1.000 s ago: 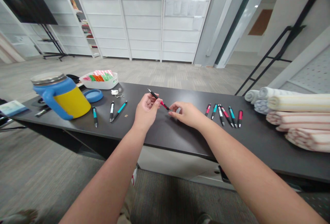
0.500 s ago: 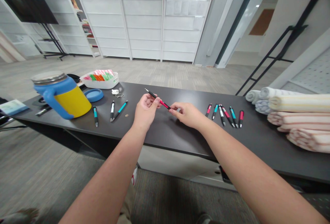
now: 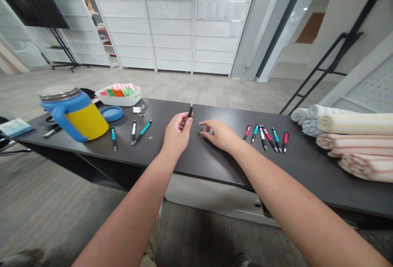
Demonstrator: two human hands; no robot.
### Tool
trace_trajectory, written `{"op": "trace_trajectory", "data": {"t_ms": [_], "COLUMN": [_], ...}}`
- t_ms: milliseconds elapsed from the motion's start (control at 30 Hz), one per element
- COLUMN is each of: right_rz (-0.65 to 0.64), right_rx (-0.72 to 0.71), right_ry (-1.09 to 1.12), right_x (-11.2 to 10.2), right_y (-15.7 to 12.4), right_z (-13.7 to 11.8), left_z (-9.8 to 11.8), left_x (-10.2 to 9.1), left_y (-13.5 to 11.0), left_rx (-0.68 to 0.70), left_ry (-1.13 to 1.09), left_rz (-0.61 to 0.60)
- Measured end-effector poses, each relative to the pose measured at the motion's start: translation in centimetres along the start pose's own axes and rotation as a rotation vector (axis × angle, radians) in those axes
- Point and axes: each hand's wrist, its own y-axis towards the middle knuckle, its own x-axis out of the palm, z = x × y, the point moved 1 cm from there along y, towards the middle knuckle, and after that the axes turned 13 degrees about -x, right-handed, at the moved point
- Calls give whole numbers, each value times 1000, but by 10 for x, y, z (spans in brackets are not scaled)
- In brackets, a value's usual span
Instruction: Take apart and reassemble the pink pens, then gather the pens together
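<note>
My left hand is closed around a pen. The black grip and pale tip point up and away past its fingertips, and the rest of the barrel is hidden in the hand. To the right, apart from the pen, my right hand hovers low over the dark table. Its thumb and index finger are bent around a small dark piece, too small to name. Several red, teal and silver pens lie in a row beyond the right hand, among them a red pen. Left of my hands lie a silver pen and a teal pen.
A yellow and blue mug stands at the left near another teal pen, a blue lid and a white basket of colourful packets. Rolled striped cloths are stacked at the right end.
The pen has swung from slanting between both hands to pointing up and away in my left hand. Its red part is now hidden. My right hand has come off the pen.
</note>
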Motion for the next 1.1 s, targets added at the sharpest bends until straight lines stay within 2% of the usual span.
{"op": "trace_trajectory", "data": {"t_ms": [100, 200, 300, 433, 533, 767, 1100], "right_rz": [-48, -29, 78, 297, 375, 401, 359], "right_rx": [2, 39, 110, 235, 226, 188, 172], "right_ry": [-44, -33, 63, 347, 414, 352, 302], "right_x": [4, 3, -8, -26, -34, -33, -31], "right_y": [5, 6, 2, -6, -8, -8, -8], "right_z": [0, 4, 11, 16, 12, 5, 9], "left_z": [6, 7, 5, -1, -3, -1, 4], "left_x": [3, 6, 7, 6, 6, 8, 15], "left_y": [-5, -7, -5, -2, -2, -4, -9], "left_rx": [170, 244, 211, 125, 108, 90, 175], "left_ry": [197, 281, 327, 359, 360, 396, 518], "left_rz": [-20, -48, -41, -7, -10, -44, -109]}}
